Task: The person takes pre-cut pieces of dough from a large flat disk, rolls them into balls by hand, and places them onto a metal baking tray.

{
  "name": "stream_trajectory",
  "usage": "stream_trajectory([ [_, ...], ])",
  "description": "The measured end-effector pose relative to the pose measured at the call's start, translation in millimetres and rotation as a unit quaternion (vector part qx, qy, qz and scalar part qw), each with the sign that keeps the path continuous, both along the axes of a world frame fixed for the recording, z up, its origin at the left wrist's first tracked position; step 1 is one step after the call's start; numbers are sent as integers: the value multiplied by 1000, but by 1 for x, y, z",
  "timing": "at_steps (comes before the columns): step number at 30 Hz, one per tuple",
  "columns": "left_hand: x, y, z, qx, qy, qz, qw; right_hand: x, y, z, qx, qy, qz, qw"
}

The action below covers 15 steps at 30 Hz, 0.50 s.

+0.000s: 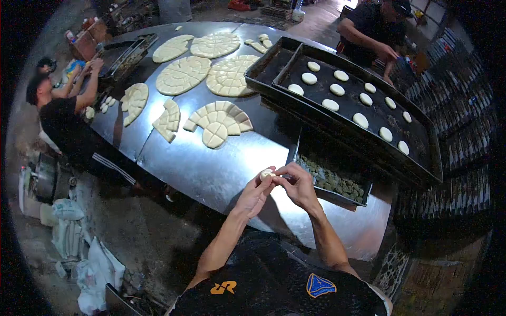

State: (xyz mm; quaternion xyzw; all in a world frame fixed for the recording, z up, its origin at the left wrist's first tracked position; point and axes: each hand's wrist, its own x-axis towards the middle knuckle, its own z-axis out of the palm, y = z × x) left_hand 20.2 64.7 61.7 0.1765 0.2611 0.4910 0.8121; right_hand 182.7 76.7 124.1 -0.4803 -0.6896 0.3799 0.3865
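Note:
My left hand [254, 196] cups a small piece of pale dough [266, 173] above the near edge of the metal table. From the other side my right hand [296, 184] pinches at the same dough piece with fingertips closed. Just right of my hands stands a dark metal tray of crumbly greenish filling [332, 180]. Beyond my hands lies a flattened dough round [219, 124] scored into pieces, with part of its outer ring gone. To its left is a smaller cut dough section [167, 121].
A large black baking tray [345, 124] with several white dough rounds [360, 120] spans the right side. More scored dough sheets [183, 75] cover the far table [184, 166]. One person [63, 110] works at left, another [377, 31] stands behind the tray. Stacked trays [448, 116] rise at right.

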Motion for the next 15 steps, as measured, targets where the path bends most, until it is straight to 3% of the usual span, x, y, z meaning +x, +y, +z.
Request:
stream_trajectory([
  [3,6,-1,1,-10,-57,72,996,-10,2,15,91,-57,-7,994],
  [5,-7,1,7,29,-52,42,997,-10,8,17,52,-64,-14,996],
  [6,-11,1,11,14,-87,48,995,-14,7,17,-2,13,-44,999],
  [7,-13,2,13,0,-121,54,991,-17,9,15,-3,14,-43,999],
  [9,-10,4,9,-13,-98,74,992,-26,12,15,171,-71,-21,982],
  [15,-4,2,15,70,-28,114,991,-31,7,8,130,-47,-31,990],
])
